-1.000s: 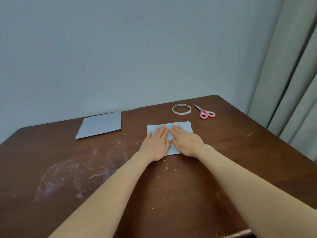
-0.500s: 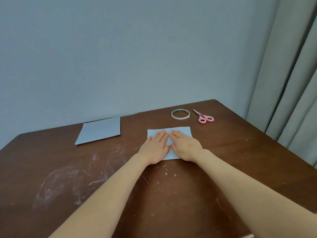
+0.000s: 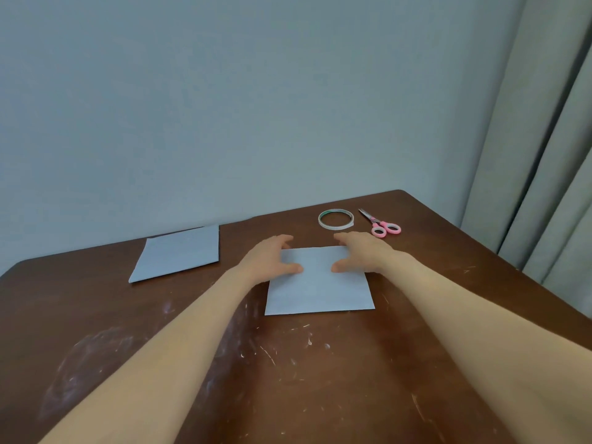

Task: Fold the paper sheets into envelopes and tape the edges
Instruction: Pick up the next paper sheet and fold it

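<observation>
A light blue paper sheet [image 3: 320,291] lies flat on the brown table [image 3: 298,379] in front of me. My left hand [image 3: 267,261] is at its far left corner, thumb on top of the sheet and fingers curled over the far edge. My right hand [image 3: 365,254] mirrors it at the far right corner. Both seem to pinch the far edge, though the fingertips behind it are hidden. A second light blue sheet [image 3: 179,253] lies flat at the back left. A roll of tape [image 3: 335,218] and pink-handled scissors [image 3: 382,224] lie just beyond my right hand.
The table top carries pale scratches and smears in front and to the left. A plain wall stands right behind the table. Grey curtains [image 3: 544,155] hang past the table's right edge.
Both hands were pressed flat side by side on the middle of the sheet. They have now moved apart and forward to its far corners, uncovering the near part of the sheet.
</observation>
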A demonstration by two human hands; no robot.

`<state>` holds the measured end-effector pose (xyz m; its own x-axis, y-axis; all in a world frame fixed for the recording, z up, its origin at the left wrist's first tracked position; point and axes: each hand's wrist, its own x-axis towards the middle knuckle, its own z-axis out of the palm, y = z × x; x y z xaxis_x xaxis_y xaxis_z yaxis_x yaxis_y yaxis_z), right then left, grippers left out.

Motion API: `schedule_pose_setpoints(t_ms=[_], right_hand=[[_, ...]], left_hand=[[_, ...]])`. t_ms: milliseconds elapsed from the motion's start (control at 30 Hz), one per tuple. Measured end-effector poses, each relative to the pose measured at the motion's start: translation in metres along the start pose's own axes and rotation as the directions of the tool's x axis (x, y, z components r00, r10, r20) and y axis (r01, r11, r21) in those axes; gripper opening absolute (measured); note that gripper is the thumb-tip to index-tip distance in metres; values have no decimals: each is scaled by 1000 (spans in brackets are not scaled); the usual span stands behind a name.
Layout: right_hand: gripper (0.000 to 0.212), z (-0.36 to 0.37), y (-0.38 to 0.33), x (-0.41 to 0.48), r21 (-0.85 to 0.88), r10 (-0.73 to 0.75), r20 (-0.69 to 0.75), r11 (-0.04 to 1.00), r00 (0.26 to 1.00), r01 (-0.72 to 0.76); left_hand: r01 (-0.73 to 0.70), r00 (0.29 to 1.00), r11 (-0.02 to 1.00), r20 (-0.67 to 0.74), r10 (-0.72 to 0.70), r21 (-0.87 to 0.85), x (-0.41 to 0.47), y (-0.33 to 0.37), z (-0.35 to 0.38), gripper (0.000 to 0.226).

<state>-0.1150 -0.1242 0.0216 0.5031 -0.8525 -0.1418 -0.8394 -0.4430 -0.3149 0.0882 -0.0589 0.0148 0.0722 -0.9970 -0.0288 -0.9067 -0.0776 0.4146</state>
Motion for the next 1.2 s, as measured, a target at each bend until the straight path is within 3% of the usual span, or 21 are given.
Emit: schedule_pose_setpoints(t_ms=[200, 367, 600, 700, 833, 1000, 1200], right_hand=[[83, -8, -4, 10, -63, -3, -18, 998, 1000, 2], [61, -10, -6, 11, -27, 0, -6, 1000, 1000, 0], [38, 2, 3, 1, 6, 42, -162, 999, 986, -42], [26, 10, 8, -9, 7, 59, -302, 998, 952, -60], [32, 21, 15, -20, -15, 47, -363, 998, 930, -56], [33, 28, 23, -27, 20, 62, -364, 998, 929, -59], [45, 25, 25, -32, 17, 120, -284, 993, 951, -120]], left_hand=[[6, 1000, 1000, -27, -7, -5, 8, -6, -8, 64], [21, 997, 998, -72, -16, 66, 8, -9, -8, 27], [36, 995, 995, -86, -44, -95, -6, -16, 1, 27], [10, 984, 993, -174, -31, -116, -16, -15, 8, 11], [-53, 945, 995, -326, 25, -79, -31, -12, 14, 16], [-80, 946, 996, -312, 92, 50, -44, -10, 16, 29], [-171, 948, 966, -236, 216, 196, -56, -9, 17, 23]])
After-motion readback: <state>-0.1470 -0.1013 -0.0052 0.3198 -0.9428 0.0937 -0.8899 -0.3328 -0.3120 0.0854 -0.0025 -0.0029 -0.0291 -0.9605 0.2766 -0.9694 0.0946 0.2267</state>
